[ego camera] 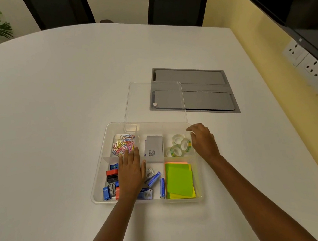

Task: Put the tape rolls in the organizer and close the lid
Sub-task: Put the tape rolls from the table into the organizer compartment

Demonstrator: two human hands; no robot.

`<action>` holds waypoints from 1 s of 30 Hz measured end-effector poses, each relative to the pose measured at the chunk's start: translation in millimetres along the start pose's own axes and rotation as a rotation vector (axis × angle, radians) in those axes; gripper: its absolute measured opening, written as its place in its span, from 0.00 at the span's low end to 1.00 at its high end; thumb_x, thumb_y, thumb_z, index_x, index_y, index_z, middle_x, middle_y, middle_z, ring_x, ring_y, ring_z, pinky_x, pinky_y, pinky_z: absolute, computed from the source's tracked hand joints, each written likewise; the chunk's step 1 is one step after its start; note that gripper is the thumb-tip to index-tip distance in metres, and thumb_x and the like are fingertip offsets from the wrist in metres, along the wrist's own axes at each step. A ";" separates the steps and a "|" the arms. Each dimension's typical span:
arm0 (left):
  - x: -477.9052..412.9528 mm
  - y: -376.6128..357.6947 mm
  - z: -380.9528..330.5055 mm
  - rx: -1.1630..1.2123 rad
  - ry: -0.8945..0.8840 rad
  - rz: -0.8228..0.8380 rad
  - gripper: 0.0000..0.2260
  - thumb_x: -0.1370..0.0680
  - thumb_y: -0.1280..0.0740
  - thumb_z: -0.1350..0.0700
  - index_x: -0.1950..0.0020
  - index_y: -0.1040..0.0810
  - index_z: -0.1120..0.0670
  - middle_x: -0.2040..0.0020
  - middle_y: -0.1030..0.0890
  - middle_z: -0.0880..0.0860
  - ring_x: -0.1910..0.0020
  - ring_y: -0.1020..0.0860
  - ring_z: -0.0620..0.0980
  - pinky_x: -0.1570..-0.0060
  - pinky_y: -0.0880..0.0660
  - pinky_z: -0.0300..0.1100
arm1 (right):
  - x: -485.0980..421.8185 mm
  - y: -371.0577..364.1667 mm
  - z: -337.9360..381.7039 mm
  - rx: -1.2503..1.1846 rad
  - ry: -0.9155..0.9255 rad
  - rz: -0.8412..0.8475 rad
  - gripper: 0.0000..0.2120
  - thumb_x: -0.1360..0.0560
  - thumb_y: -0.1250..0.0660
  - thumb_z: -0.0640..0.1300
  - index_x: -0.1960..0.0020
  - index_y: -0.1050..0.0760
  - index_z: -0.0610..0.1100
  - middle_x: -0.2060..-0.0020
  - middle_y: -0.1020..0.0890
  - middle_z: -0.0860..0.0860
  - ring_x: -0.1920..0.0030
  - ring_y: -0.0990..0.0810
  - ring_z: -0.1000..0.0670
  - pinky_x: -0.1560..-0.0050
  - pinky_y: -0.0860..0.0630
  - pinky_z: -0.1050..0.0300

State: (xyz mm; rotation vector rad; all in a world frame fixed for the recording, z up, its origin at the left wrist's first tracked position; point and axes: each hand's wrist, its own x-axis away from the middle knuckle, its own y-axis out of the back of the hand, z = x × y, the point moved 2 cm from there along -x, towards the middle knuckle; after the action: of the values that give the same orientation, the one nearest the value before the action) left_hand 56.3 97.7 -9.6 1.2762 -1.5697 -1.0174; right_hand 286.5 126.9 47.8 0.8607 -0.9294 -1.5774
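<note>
The clear organizer (102,183) is seen on the white counter (55,111), its lid (153,101) lying flat just behind it, off. The tape rolls (178,146) are gathered in its far right compartment. Beside them, a grey box (154,146) is marked with partly legible letters, "amlin". The left hand (132,172) is spread flat over the organizer's middle, fingers (136,154) wide, holding nothing. The right hand (202,141) is curled loosely at the organizer's right wall, empty.

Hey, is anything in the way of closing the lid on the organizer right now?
Yes, both hands. The left hand lies flat over the middle compartments, and the right hand rests on the organizer's right wall beside the tape rolls. The lid stands open behind.
</note>
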 end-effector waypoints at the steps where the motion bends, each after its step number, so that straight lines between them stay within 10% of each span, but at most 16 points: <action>1: -0.7 -0.1 -0.2 0.001 -0.002 0.000 0.54 0.43 0.86 0.34 0.25 0.53 0.57 0.23 0.46 0.58 0.23 0.49 0.57 0.24 0.56 0.51 | 1.7 3.1 -2.1 -0.021 -0.003 -0.029 0.13 0.22 0.42 0.34 0.41 0.23 0.39 0.40 0.22 0.42 0.40 0.25 0.41 0.41 0.28 0.46; 6: -0.7 -0.7 -1.1 -0.019 -0.011 -0.011 0.49 0.38 0.84 0.36 0.25 0.54 0.56 0.23 0.47 0.57 0.23 0.50 0.56 0.25 0.57 0.50 | 15.6 6.9 -8.5 -0.016 0.010 -0.050 0.12 0.23 0.41 0.33 0.45 0.21 0.39 0.45 0.19 0.41 0.44 0.23 0.40 0.44 0.27 0.46; 11: -2.8 -2.9 0.1 0.010 0.000 0.004 0.26 0.19 0.51 0.47 0.25 0.54 0.56 0.23 0.47 0.58 0.23 0.50 0.56 0.24 0.57 0.51 | 33.2 -18.1 14.1 0.175 0.129 0.092 0.14 0.23 0.43 0.37 0.42 0.23 0.43 0.46 0.17 0.45 0.44 0.24 0.43 0.46 0.30 0.49; 17: -1.9 -0.7 -0.7 -0.011 -0.012 0.006 0.33 0.24 0.70 0.41 0.25 0.54 0.56 0.23 0.47 0.58 0.23 0.50 0.57 0.24 0.56 0.50 | 33.8 -44.3 44.0 0.316 0.038 0.224 0.14 0.22 0.46 0.37 0.46 0.23 0.39 0.48 0.18 0.41 0.42 0.25 0.42 0.43 0.31 0.49; 22: -3.6 -3.9 -0.3 0.025 0.003 -0.001 0.26 0.19 0.50 0.48 0.25 0.54 0.55 0.23 0.46 0.57 0.23 0.49 0.56 0.24 0.57 0.50 | 46.6 -63.1 60.8 0.259 0.028 0.270 0.14 0.19 0.47 0.44 0.39 0.28 0.39 0.44 0.19 0.42 0.40 0.24 0.42 0.31 0.40 0.41; 30: -2.8 -3.2 0.2 0.038 -0.013 -0.019 0.26 0.19 0.50 0.48 0.25 0.54 0.56 0.23 0.47 0.57 0.23 0.50 0.56 0.25 0.57 0.50 | 49.7 -61.2 48.5 0.109 0.122 0.300 0.19 0.18 0.48 0.46 0.29 0.37 0.40 0.35 0.24 0.42 0.34 0.28 0.44 0.27 0.42 0.45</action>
State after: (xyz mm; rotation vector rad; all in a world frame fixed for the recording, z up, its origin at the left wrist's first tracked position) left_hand 57.4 100.0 -13.0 1.3154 -1.5969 -1.0140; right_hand 208.9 92.7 10.9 0.8402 -1.0127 -1.2139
